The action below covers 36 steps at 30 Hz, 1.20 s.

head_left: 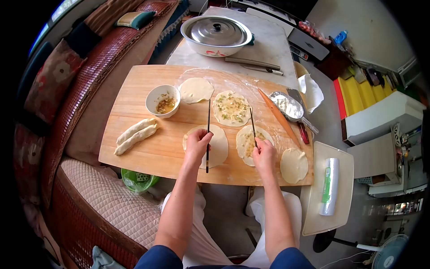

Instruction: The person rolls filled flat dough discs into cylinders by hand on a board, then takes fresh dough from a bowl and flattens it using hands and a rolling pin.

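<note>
My left hand point(198, 143) is closed around one dark chopstick point(208, 117), held over a plain round dough wrapper point(218, 145). A second chopstick point(252, 121) is gripped in my right hand point(264, 154), its tip above the board. Beneath that hand lies a dough wrapper point(245, 140) spread with chopped, oily filling. Farther back, another round point(232, 108) carries green and brown bits. Two bare rounds, one at the back point(197, 90) and one at the right corner point(294, 166), lie flat. A white bowl point(152, 107) holds some oily mixture.
Dough logs point(134, 136) lie on the left of the wooden board point(170, 154). At right are a rolling pin point(280, 119), a scoop of flour point(287, 106) and a red handle point(303, 133). Behind stands a lidded basin point(204, 48); a plastic-wrap roll point(329, 186) rests on a tray point(345, 172).
</note>
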{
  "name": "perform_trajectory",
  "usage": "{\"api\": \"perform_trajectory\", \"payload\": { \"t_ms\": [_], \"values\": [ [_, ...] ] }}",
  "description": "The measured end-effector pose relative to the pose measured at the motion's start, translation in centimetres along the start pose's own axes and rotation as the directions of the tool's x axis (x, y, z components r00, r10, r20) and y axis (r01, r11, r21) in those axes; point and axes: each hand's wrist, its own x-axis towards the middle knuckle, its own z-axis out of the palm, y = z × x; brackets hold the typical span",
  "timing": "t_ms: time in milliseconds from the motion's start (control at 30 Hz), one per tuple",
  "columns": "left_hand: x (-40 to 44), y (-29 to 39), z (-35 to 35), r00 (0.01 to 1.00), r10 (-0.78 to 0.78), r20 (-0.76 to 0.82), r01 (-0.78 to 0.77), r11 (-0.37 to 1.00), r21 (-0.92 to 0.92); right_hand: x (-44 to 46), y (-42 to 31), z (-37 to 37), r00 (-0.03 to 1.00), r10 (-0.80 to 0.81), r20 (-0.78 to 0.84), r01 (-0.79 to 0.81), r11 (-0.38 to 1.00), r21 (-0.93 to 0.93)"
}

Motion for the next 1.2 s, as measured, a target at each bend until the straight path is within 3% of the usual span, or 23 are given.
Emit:
{"api": "perform_trajectory", "payload": {
  "t_ms": [467, 867, 967, 1067, 1200],
  "values": [
    [0.1, 0.4, -0.5, 1.000, -0.008, -0.014, 0.008, 1.000, -0.011, -3.0, -2.7, 1.0, 0.997, 0.073, -0.032, -0.069, 0.993, 0.093],
    [0.1, 0.2, -0.4, 1.000, -0.011, 0.000, 0.011, 0.999, -0.030, -2.7, -4.1, 0.2, 1.000, 0.008, -0.030, -0.010, 0.998, -0.069],
    [0.1, 0.3, -0.5, 1.000, -0.012, 0.013, 0.012, 1.000, -0.008, -2.6, -3.6, 0.7, 0.993, -0.045, -0.107, 0.041, 0.998, -0.045],
    [0.0, 0.3, -0.3, 1.000, -0.003, 0.006, 0.003, 1.000, -0.021, -2.1, -2.7, 1.5, 1.000, -0.011, 0.018, 0.013, 0.993, -0.115],
    [0.1, 0.2, -0.3, 1.000, -0.021, 0.007, 0.021, 1.000, -0.008, -2.3, -2.9, 1.4, 0.994, 0.031, 0.107, -0.029, 0.999, -0.022]
  ]
}}
